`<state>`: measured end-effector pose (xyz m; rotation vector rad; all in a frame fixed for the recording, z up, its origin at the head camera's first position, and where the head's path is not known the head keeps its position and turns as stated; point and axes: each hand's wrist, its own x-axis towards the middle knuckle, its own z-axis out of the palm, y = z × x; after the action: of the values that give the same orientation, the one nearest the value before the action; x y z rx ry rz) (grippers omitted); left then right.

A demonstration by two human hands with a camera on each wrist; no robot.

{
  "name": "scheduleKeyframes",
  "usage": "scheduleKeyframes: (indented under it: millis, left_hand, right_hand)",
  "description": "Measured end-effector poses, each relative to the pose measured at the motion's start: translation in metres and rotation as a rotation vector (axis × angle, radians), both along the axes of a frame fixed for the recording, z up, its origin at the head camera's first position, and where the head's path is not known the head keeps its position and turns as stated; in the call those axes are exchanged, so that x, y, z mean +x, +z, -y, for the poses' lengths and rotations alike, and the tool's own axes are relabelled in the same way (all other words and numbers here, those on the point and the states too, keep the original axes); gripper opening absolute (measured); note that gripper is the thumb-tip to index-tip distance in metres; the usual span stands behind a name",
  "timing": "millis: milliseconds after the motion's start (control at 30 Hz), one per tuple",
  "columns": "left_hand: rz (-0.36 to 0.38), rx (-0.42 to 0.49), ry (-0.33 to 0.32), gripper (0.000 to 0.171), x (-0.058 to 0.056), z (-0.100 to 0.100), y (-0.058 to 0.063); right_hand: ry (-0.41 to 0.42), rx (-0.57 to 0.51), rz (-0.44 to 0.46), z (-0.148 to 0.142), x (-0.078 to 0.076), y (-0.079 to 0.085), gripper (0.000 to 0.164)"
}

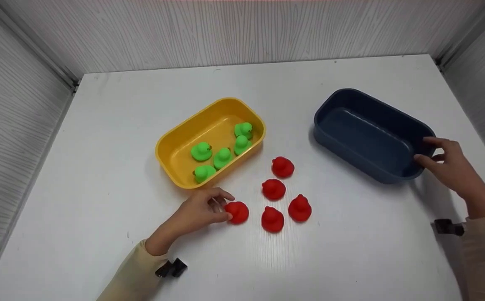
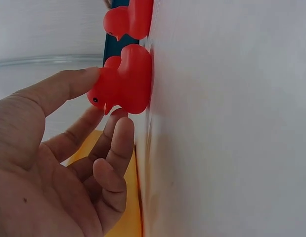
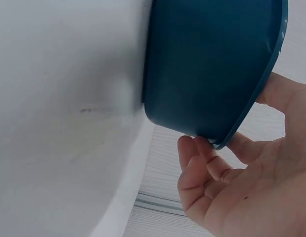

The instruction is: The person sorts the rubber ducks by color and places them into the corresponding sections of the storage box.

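My left hand (image 1: 198, 211) is at a red rubber duck (image 1: 238, 212), the leftmost of several on the white table. In the left wrist view, thumb and forefinger pinch that duck's head (image 2: 104, 89) from two sides, the other fingers curling below. The duck sits upright on the tabletop. At the right, my right hand (image 1: 451, 165) grips the near right end of a dark blue bin (image 1: 351, 156). Thumb and a finger reach over its rim, while other fingers touch the outer wall (image 3: 202, 74) in the right wrist view. Nothing lies inside the bin.
A yellow bin (image 1: 175, 136) holding several green rubber ducks (image 1: 201, 151) stands left of centre, just beyond my left hand. Other red ducks (image 1: 273, 189) sit between the two bins and nearer me. Wood-grain panels (image 1: 242, 33) border the white table (image 1: 100, 167) at back and sides.
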<state>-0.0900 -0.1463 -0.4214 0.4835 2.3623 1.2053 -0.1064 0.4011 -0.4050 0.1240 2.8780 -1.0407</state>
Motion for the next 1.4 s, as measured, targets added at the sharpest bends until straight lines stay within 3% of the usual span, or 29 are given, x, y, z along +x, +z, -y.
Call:
scheduleKeyframes:
  millis: [233,533,767,967,1200,1400]
  left_hand:
    - [-0.021,-0.018,-0.029,0.028,0.000,-0.003,-0.002]
    - [-0.014,0.072,0.006,0.029,0.001,-0.009,0.000]
    - [0.002,0.139,0.074,0.031,-0.002,-0.015,0.015]
    - [-0.020,0.196,0.085,0.034,-0.008,-0.028,0.027]
    - [-0.081,0.249,0.061,0.035,-0.020,-0.054,0.041]
    - [-0.095,0.280,0.094,0.035,-0.033,-0.071,0.051]
  right_hand:
    - [0.031,-0.031,-0.011,-0.006,0.001,0.000,0.064]
    - [0.036,-0.038,0.021,-0.009,0.003,0.000,0.066]
    - [0.040,-0.048,0.018,-0.007,0.002,0.000,0.066]
    - [0.048,-0.098,0.059,-0.001,-0.003,-0.001,0.070]
    - [0.053,-0.099,0.056,-0.005,0.000,0.000,0.070]
    - [0.048,-0.107,0.059,-0.004,0.000,-0.001,0.070]
